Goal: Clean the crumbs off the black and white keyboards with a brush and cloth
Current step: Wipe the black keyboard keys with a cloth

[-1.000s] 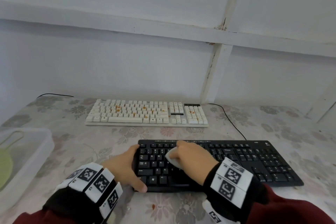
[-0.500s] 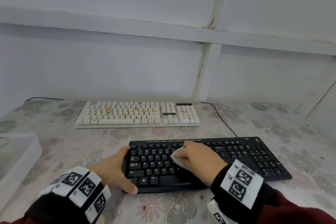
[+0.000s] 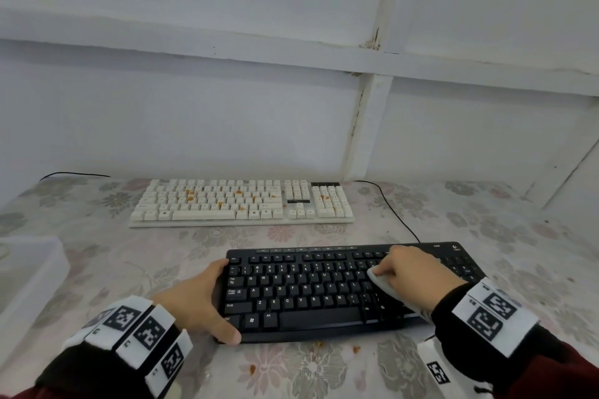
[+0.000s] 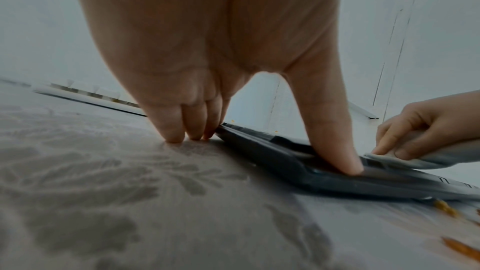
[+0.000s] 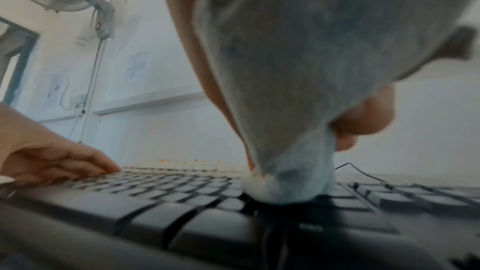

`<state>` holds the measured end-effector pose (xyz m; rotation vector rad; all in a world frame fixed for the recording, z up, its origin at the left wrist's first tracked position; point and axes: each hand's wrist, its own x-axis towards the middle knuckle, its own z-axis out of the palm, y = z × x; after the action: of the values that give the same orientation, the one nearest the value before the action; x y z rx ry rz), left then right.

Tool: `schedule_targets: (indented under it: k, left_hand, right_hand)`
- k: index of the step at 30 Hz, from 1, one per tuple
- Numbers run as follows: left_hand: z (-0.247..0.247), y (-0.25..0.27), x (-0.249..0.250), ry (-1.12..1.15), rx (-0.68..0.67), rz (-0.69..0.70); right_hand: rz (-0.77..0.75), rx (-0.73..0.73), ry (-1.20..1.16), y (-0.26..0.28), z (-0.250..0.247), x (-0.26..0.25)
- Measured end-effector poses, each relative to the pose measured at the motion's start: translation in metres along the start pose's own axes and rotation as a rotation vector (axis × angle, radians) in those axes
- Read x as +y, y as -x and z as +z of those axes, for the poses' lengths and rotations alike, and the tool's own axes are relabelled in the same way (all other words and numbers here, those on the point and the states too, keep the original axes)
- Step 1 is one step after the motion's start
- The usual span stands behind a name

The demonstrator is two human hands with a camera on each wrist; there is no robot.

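Nearest the person, a few orange crumbs lie loose on the flowered tablecloth just in front of the black keyboard; these look like bits already swept off it. The left hand steadies that keyboard at its left end, with the thumb pressed on the front corner and the fingertips planted on the cloth against the left edge, the fingers fairly straight rather than curled round anything. The right hand grasps a pale cloth, bunched under the curled fingers and pressed onto the keys at the right of the letter block. The black keys in view show no crumbs, so this keyboard seems close to done, though the part under the hand and the number pad are not fully visible.

Farther back, near the wall, the white keyboard lies well apart from both hands and is dotted with orange crumbs across the letter rows and number pad. It looks untouched, so roughly half the task remains. No brush can be made out in any view. A translucent plastic box sits at the left edge.
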<state>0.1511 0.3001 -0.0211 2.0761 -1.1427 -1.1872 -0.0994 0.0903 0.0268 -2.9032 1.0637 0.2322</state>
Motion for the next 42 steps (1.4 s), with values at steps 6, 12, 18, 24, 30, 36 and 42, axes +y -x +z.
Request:
schedule_targets:
  k: [6,12,18,24,30,36,42]
  left_hand:
    - [0.0,-0.001,-0.004,0.067,-0.014,0.015]
    - [0.0,-0.003,-0.006,0.085,-0.006,0.019]
    - [0.001,-0.005,-0.01,0.107,-0.012,0.03]
    - [0.0,-0.004,-0.007,0.081,-0.013,0.034]
    - [0.0,-0.003,-0.005,0.055,-0.005,0.019]
    - [0.0,-0.002,-0.004,0.082,-0.011,0.015]
    - [0.0,0.001,-0.001,0.07,-0.018,-0.001]
  right_hand:
    - [-0.048,-0.096,-0.125,-0.015,-0.017,-0.036]
    - [-0.247,-0.08,-0.144,-0.018,-0.002,-0.087]
    - [-0.198,0.021,-0.066,-0.003,0.002,-0.06]
    - [-0.066,0.058,-0.038,0.011,0.001,-0.014]
    - [0.096,-0.129,-0.122,-0.005,-0.013,0.001]
    - [-0.129,-0.057,-0.218,-0.009,-0.017,-0.038]
    - [-0.227,0.008,-0.124,0.003,-0.002,-0.046]
